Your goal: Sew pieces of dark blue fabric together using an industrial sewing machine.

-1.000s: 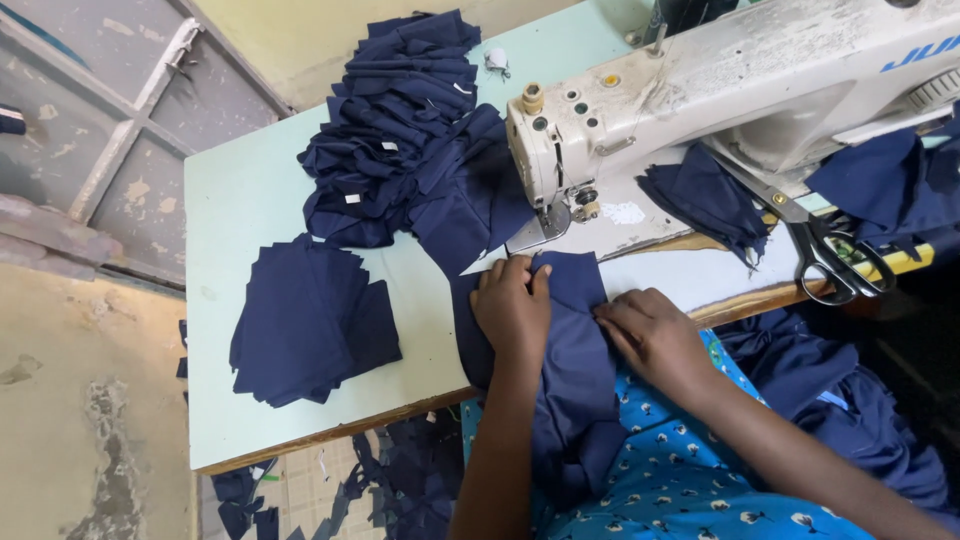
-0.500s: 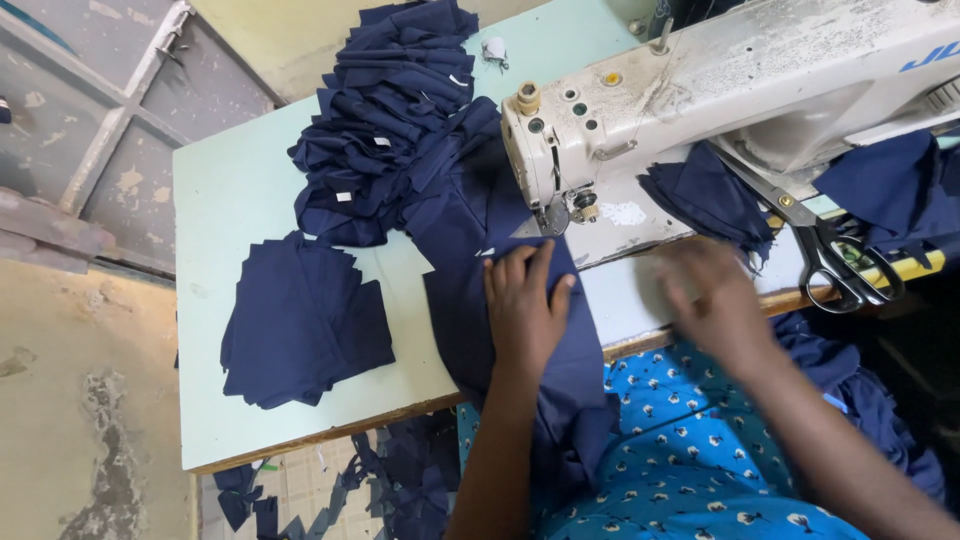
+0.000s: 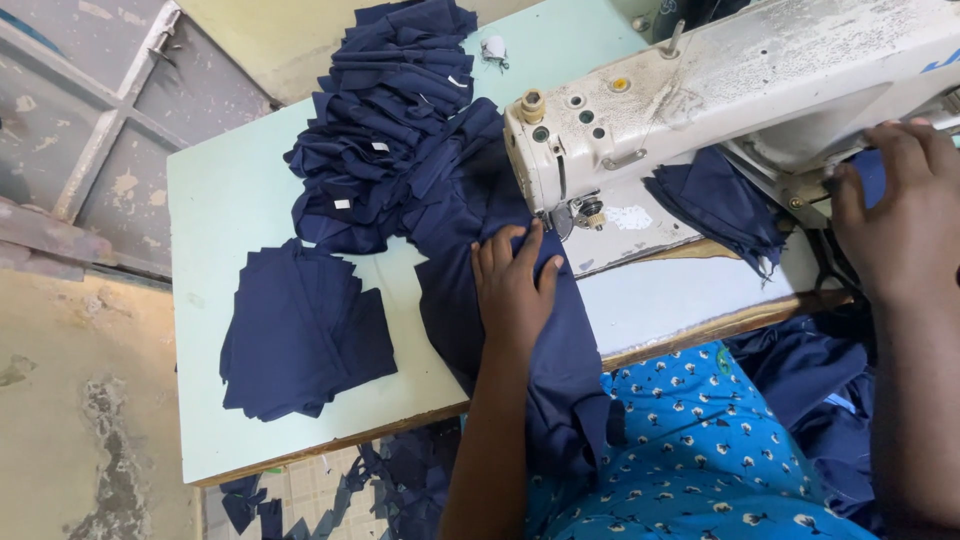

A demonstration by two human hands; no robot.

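My left hand (image 3: 512, 285) lies flat, fingers spread, on a long navy fabric piece (image 3: 560, 370) just in front of the needle area (image 3: 572, 212) of a white sewing machine (image 3: 720, 90). The fabric runs from under the presser foot across the table edge down onto my lap. My right hand (image 3: 895, 215) is off to the right, beneath the right end of the machine arm, with fingers curled next to a bit of blue cloth (image 3: 868, 172). What it touches is hidden.
A heap of sewn navy pieces (image 3: 390, 140) lies behind the needle on the pale green table (image 3: 220, 200). A flat stack of cut navy pieces (image 3: 300, 335) sits at the left. More navy cloth (image 3: 720, 200) lies under the machine arm, and scraps (image 3: 400, 480) lie on the floor.
My right hand left the fabric and swung right and up to the machine's right end. My left hand slid forward along the fabric toward the needle. The view shifted closer.
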